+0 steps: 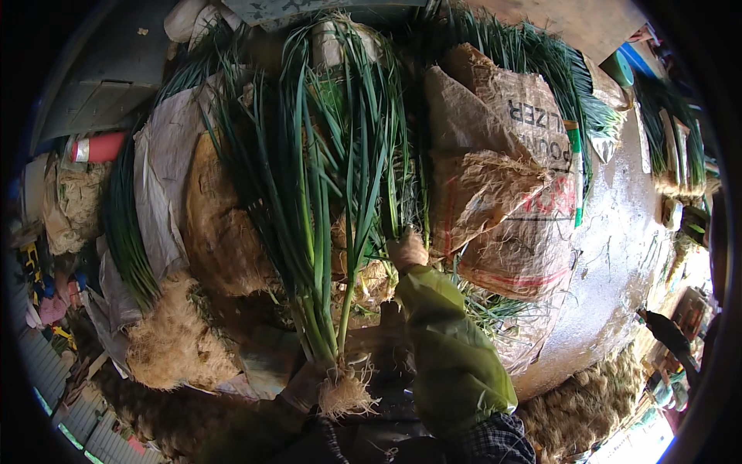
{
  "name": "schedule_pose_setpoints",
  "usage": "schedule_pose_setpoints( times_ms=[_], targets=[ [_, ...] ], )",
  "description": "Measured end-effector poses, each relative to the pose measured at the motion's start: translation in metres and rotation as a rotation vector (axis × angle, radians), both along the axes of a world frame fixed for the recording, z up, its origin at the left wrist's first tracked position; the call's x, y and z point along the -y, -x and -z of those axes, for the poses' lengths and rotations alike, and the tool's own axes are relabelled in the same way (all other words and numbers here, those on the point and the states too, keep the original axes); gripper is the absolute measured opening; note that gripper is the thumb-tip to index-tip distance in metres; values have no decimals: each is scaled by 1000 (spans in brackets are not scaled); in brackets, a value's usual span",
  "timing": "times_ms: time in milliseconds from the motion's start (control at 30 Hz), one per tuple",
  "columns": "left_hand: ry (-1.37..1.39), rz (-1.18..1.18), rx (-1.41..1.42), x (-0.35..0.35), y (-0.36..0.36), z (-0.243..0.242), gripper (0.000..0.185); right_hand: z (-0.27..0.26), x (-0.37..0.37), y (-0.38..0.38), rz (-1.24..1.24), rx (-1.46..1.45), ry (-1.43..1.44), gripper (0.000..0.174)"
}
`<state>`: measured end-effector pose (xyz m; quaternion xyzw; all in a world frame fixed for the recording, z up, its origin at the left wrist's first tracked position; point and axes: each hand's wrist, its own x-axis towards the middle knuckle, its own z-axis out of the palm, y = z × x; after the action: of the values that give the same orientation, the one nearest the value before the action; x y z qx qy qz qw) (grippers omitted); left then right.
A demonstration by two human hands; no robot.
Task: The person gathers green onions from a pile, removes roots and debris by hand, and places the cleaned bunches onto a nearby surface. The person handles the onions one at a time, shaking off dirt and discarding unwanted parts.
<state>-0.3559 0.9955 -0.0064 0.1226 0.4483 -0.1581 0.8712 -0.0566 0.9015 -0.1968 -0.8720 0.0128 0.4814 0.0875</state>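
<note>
A bunch of long green onions (pixel 316 290) with pale, stringy roots stands upright in view, roots toward my body and leaves spreading away. My left hand (pixel 302 387), dim and in shadow, is at the base of the bunch beside the roots, closed around the stalks. My right hand (pixel 408 250), at the end of an olive-green sleeve, reaches forward to more green onion stalks at the centre; its fingers are partly hidden, so its grip does not show. Loose roots and leaf scraps lie between the hands.
A printed woven sack (pixel 504 174) lies right of my right hand, beside a wet metal surface (pixel 614 232). Bundled green onions with matted roots (pixel 174 336) lie at the left, near a brown covered mound (pixel 223 232). A red cylinder (pixel 101 147) is at the far left.
</note>
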Motion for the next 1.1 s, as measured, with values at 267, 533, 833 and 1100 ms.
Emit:
schedule_pose_setpoints(
  times_ms=[267,533,833,1100],
  targets=[
    [296,-387,673,-36,-43,-43,46,-158,28,-80,884,-181,-946,11],
    [98,-143,32,-44,-18,-37,37,-29,162,37,869,-283,-610,35],
    [-90,139,-213,-39,-18,-32,28,0,99,142,813,-384,-415,16],
    [-49,53,-194,-8,-34,-2,30,-157,59,142,896,-839,-472,26]
  ],
)
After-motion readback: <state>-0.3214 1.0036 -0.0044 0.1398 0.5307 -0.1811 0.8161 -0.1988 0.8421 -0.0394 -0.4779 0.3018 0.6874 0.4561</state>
